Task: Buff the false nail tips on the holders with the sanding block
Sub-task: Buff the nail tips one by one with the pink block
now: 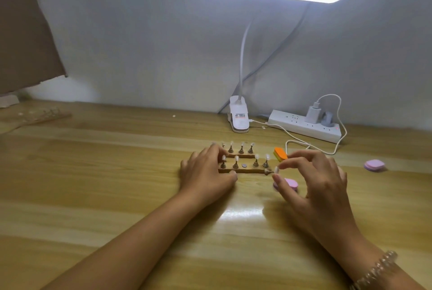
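Two wooden holder strips stand side by side on the table, the near strip (247,171) and the far strip (242,156), each carrying small metal stands topped with clear false nail tips (236,158). My left hand (205,172) grips the left ends of both strips. My right hand (311,179) pinches one loose stand with a nail tip (271,171) just off the right end of the near strip. The near strip has one bare metal disc (244,165). An orange sanding block (280,154) lies behind my right hand, untouched. A pink buffer block (291,184) lies under my right fingers.
A second pink block (374,165) lies at the right. Behind stand a white clip lamp base (238,115), a white power strip (304,126) with a charger, and a trailing white cable (311,144). Another holder strip (44,115) rests at the far left.
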